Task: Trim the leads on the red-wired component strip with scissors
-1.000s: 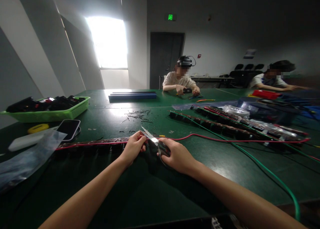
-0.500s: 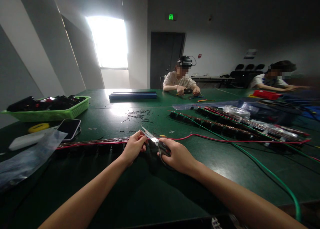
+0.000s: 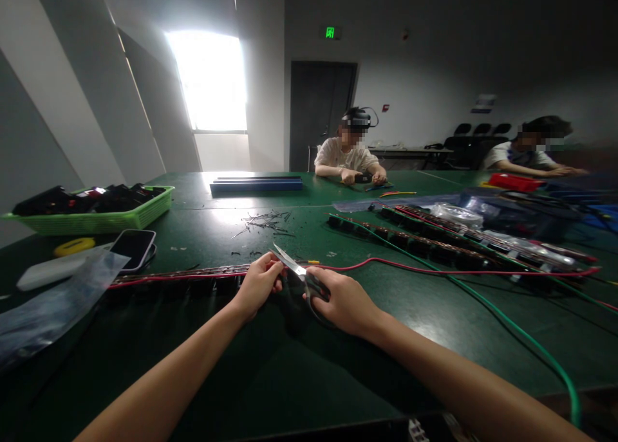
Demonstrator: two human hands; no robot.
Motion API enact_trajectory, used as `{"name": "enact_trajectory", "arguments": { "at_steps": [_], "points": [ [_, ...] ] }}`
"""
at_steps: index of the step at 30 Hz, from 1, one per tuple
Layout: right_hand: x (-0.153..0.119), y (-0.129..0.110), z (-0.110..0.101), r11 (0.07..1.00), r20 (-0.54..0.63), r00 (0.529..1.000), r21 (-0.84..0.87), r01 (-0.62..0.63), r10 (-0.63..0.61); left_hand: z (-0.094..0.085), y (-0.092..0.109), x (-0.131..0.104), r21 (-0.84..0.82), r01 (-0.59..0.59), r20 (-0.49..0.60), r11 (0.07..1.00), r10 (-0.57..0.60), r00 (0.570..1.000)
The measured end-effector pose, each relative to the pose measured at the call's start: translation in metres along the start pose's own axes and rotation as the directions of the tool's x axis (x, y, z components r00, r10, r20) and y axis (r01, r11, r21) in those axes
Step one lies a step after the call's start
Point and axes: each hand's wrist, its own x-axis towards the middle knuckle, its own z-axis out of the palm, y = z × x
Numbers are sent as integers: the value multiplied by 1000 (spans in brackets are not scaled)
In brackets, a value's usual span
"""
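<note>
Scissors (image 3: 295, 267) (in right hand (image 3: 344, 300)) pointing forward-left, long axis diagonal.

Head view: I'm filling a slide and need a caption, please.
Right hand holding scissors beside left hand, red wire across green table.

Scissors (image 3: 298, 269): bright blades, dark handles, mid-scene, tips aimed far-left; can't tell if the blades are touching anything. Black segmented strip (image 3: 193, 284): long, lying left-right across the left side, coppery lines along its top. Red wire (image 3: 371, 259): runs along the strip, then continues right with a slight hump.
</note>
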Motion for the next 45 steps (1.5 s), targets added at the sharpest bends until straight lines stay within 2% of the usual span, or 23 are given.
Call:
{"name": "enact_trajectory", "arguments": {
  "at_steps": [7,28,34,40,45],
  "points": [
    [-1,-2,-1,999,1,1000,-40,-28,28,-1,-2,1,57,5,3,998,-5,1000],
    [0,0,-2,998,-15,998,-37,-59,58,-3,-3,3,34,32,-16,999,-32,999],
    [0,-4,-6,989,-57,995,-119,-92,86,-3,-2,2,36,24,-8,999,-24,1000],
    [-2,-8,-7,988,-63,995,-134,-80,72,-3,-1,2,56,42,-6,998,-42,999],
    [-1,-6,-3,990,-65,998,-143,1,-10,-3,-3,3,18,34,7,999,-34,999]
  ]
}}
